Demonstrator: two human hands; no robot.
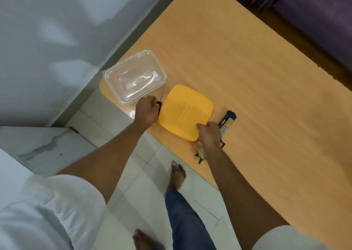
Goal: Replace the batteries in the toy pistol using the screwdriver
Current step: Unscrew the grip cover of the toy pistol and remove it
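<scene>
Evidently at the gathering stage, the left hand [145, 110] grips the screwdriver [161, 95] at frame centre while the right hand [208, 133] pinches the yellow lid [185, 112], so the toy pistol [226, 123] needs picking up next.

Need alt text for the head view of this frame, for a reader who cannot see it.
Seen from above, the left hand grips a screwdriver beside a clear lidded container, while the right hand holds a yellow lid at its edge. A black-and-yellow toy pistol lies on the wooden table.
</scene>
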